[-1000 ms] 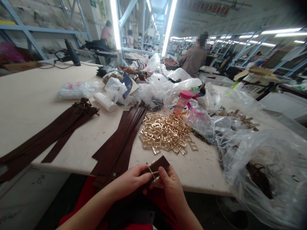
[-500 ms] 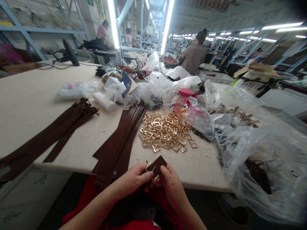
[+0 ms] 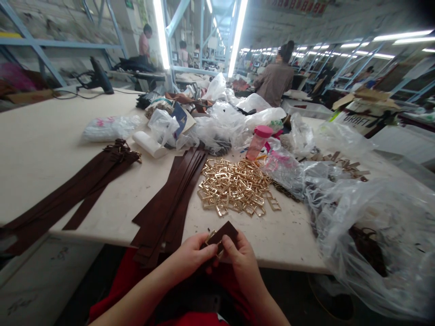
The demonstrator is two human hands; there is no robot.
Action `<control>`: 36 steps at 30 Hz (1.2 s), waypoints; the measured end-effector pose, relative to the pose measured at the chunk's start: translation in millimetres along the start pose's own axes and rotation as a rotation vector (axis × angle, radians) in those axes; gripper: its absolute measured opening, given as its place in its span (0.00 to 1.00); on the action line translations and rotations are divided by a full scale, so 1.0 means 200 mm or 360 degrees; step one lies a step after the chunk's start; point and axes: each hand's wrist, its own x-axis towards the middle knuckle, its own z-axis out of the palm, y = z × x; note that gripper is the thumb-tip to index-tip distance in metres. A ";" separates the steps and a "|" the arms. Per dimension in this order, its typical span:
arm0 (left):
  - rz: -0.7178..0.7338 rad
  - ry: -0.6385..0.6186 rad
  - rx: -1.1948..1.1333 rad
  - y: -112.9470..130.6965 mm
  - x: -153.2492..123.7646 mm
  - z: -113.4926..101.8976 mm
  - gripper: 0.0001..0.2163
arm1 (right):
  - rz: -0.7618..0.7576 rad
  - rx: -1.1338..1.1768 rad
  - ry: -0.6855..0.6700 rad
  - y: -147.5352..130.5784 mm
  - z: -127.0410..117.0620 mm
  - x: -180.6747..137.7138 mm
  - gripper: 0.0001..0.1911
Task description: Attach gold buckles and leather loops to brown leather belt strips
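**Buckle now tucked close against the strap end**

Your left hand and right hand are together just off the near edge of the desk, above your lap, with the brown strap end pinched between them. The fingers of both hands are closed. The left ones grip the gold buckle where it meets the leather, and the right thumb presses on the strap end just beside it.

A second ago the buckle stood clear of the leather, its frame and prong crossing the strap face in plain view. Now only a gold corner shows at the left of the strap tip and the rest is hidden behind leather and fingers. Your hands have drawn closer and less of the strap pokes out above them. From this I judge the buckle is seated further onto the strap than it was, though I cannot tell whether the prong is through.

The rest of the desk looks the same:
- the loose buckle pile is just beyond your hands
- the stack of bare straps is to its left
- the straps already carrying buckles are farther left
- the clear plastic bag is at your right
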 end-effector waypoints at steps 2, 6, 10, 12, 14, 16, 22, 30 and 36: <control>0.0046 -0.0010 0.0068 0.00 -0.01 0.01 0.14 | 0.0102 0.0151 -0.0042 0.00 0.00 0.00 0.12; 0.0048 -0.0001 0.0124 -0.02 0.00 0.01 0.13 | 0.0129 0.0236 -0.0097 0.01 -0.01 -0.01 0.12; 0.0042 0.0000 0.0094 -0.02 -0.01 0.02 0.12 | -0.0095 -0.0152 0.0033 0.00 -0.03 -0.01 0.12; 0.0048 -0.0006 0.0074 -0.02 -0.01 0.02 0.11 | -0.0063 -0.0139 -0.0003 -0.01 -0.04 -0.01 0.12; 0.0055 -0.0017 0.0053 -0.02 -0.01 0.02 0.12 | 0.0084 0.0029 -0.0121 -0.02 -0.03 -0.02 0.12; 0.0037 -0.0021 0.0027 -0.02 -0.01 0.02 0.12 | 0.0189 0.0151 -0.0197 -0.02 -0.02 -0.02 0.12; 0.0029 -0.0029 -0.0067 -0.05 0.02 0.01 0.14 | -0.0316 -0.0571 0.0139 -0.01 -0.02 -0.03 0.08; 0.0087 -0.0058 -0.0068 -0.05 0.00 0.03 0.12 | -0.0077 -0.0176 -0.0023 -0.02 -0.02 -0.03 0.10; 0.0059 -0.0044 -0.0152 -0.05 0.02 0.01 0.16 | 0.0021 -0.0024 -0.0050 -0.02 0.01 -0.03 0.12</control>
